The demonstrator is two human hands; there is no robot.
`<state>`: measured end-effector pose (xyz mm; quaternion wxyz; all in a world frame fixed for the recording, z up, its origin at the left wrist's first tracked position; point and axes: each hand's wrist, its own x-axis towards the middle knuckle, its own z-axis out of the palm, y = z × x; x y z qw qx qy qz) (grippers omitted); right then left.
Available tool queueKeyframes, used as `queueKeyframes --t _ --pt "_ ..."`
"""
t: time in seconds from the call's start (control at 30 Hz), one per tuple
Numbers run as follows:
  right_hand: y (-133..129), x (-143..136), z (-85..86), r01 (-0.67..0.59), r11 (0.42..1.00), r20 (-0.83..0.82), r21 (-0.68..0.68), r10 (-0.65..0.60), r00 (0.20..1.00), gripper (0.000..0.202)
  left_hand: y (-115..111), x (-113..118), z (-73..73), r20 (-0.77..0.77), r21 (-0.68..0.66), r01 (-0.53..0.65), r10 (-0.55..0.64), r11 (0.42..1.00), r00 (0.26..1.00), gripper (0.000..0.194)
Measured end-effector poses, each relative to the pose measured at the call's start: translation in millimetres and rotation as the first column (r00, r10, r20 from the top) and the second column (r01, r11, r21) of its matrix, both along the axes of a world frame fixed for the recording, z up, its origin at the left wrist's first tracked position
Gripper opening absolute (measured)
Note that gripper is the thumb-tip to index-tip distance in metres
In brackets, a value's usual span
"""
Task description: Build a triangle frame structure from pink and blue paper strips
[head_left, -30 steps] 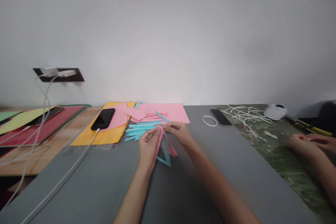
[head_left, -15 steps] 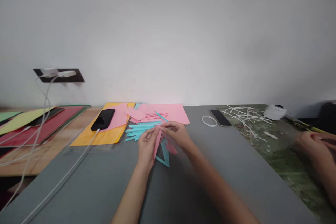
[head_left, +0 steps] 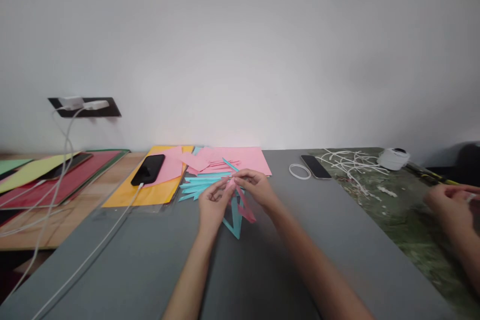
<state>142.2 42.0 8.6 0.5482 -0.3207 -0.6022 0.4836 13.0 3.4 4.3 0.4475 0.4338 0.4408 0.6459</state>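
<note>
My left hand [head_left: 213, 205] and my right hand [head_left: 257, 187] meet over the middle of the grey table, both closed in a pinch. Between their fingertips is a folded pink paper strip [head_left: 246, 210], its loose end hanging down toward the table. Below the fingers hangs or lies a blue paper strip [head_left: 235, 222] bent to a sharp point; whether it is joined to the pink one I cannot tell. Just behind my left hand lie several blue paper strips [head_left: 197, 185], fanned out. Thin pink strips [head_left: 221, 165] rest on a pink sheet [head_left: 251, 156] at the back.
A black phone [head_left: 148, 170] on a charging cable lies over a yellow folder [head_left: 123, 195] at left. To the right are a coiled white ring [head_left: 299, 172], another phone [head_left: 315, 166] and a heap of white cords [head_left: 348, 162]. Another person's hands [head_left: 452, 210] work at the far right.
My fingers have shifted slightly at the fold, and the pink strip has turned, so its length beside my left hand no longer shows. The loose pink end has swung a little right.
</note>
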Motion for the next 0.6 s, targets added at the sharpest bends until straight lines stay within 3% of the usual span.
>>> queueKeyframes --t 0.17,0.33,0.6 --pt "-0.2 -2.1 -2.2 -0.003 1.000 0.009 0.010 0.003 1.000 0.017 1.1 -4.6 -3.0 -0.179 0.132 -0.100 0.123 0.986 0.976 0.024" --pt "-2.8 -5.6 -0.6 -0.059 0.997 -0.087 -0.053 0.054 0.995 0.020 0.2 -5.3 -4.4 -0.284 0.167 -0.105 0.149 0.980 0.947 0.025" --pt "-2.3 -6.9 -1.6 -0.032 0.999 -0.045 -0.013 0.031 0.999 0.020 -2.2 -3.3 -4.8 -0.418 0.227 -0.070 0.162 0.971 0.894 0.023"
